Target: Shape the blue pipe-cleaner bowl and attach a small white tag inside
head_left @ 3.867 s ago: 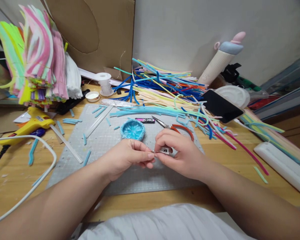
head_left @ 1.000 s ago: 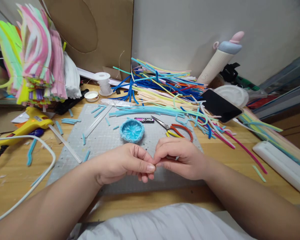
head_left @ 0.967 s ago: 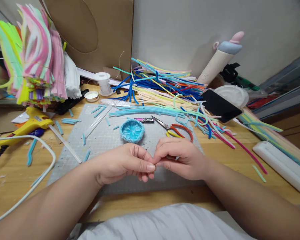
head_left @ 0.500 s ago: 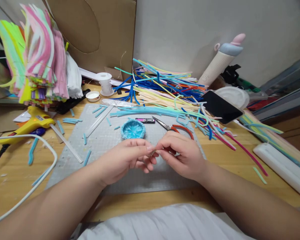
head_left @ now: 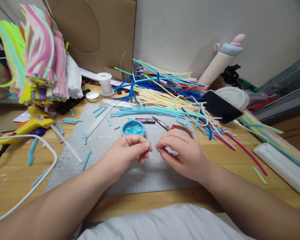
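In a pinch between thumb and forefinger, my left hand (head_left: 131, 151) holds a tiny shiny piece (head_left: 151, 144), too small to name. Facing it, my right hand (head_left: 181, 151) has its thumb and fingertips pressed together just beside that piece; what lies in them, if anything, cannot be made out. Behind my left fingers sits a small blue fuzzy bowl shape (head_left: 133, 128), its front edge partly covered. Scissors with orange-red handles (head_left: 182, 128) lie beyond my right hand. Next to them is a small black and pink OKX packet (head_left: 145, 120).
Under my hands lies a grey cutting mat (head_left: 150, 185). A yellow glue gun (head_left: 31, 125) and white cable are on the left. Pipe cleaners (head_left: 162, 83) pile up at the back. A phone (head_left: 222, 106) and a white power strip (head_left: 281, 168) are on the right.
My hands, touching at the fingertips before, have come slightly apart. My left fingers have curled in more, and the tiny shiny piece now shows between the hands.
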`<state>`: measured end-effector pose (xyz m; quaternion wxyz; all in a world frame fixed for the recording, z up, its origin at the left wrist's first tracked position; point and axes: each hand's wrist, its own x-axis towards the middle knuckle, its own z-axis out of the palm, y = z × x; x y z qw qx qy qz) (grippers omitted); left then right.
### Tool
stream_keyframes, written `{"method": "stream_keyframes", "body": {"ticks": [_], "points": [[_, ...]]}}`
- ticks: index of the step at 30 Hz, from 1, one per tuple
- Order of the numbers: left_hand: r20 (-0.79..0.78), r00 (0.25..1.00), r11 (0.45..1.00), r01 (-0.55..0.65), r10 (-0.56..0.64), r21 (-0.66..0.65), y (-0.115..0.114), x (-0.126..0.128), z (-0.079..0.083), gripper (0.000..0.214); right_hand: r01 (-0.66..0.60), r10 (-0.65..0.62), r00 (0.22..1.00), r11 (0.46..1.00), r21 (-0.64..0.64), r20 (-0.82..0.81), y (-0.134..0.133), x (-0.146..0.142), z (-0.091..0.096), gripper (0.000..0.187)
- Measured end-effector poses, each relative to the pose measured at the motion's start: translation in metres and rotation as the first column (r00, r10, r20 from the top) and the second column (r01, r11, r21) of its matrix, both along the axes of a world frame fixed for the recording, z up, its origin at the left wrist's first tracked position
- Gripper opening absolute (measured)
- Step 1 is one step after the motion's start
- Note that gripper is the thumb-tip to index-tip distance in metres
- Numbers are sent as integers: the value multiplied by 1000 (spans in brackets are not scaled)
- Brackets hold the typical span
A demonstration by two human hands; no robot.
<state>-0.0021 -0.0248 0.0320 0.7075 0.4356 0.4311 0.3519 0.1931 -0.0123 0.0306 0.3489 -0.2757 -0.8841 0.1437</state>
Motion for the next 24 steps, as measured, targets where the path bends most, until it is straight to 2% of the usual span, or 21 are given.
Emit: {"method": "stream_keyframes", "body": {"ticks": [3,5,10,12,14,18,24], "points": [[-105,994,998,35,-30,46,-1,1,4,18,-33,30,998,998,61,46,-1,2,2,11],[-177,981,993,92,-77,76,-2,2,6,18,-45,43,998,998,47,40,-1,3,2,11],[-242,948,960,243,-205,140,-5,0,6,19,-80,68,995,979,-187,-70,3,2,4,8],[-228,950,953,255,-215,166,-5,-1,7,18,-88,58,992,957,-275,-113,4,1,5,9],[-200,960,953,233,-195,191,-5,-2,7,17,-95,52,987,950,-298,-150,5,0,4,10],[-157,983,963,132,-96,235,-4,-1,8,15,-105,71,983,975,-196,-170,4,0,3,12],[-236,970,950,22,54,310,-6,3,10,17,-14,14,999,1000,-4,-36,-2,0,2,12]]}}
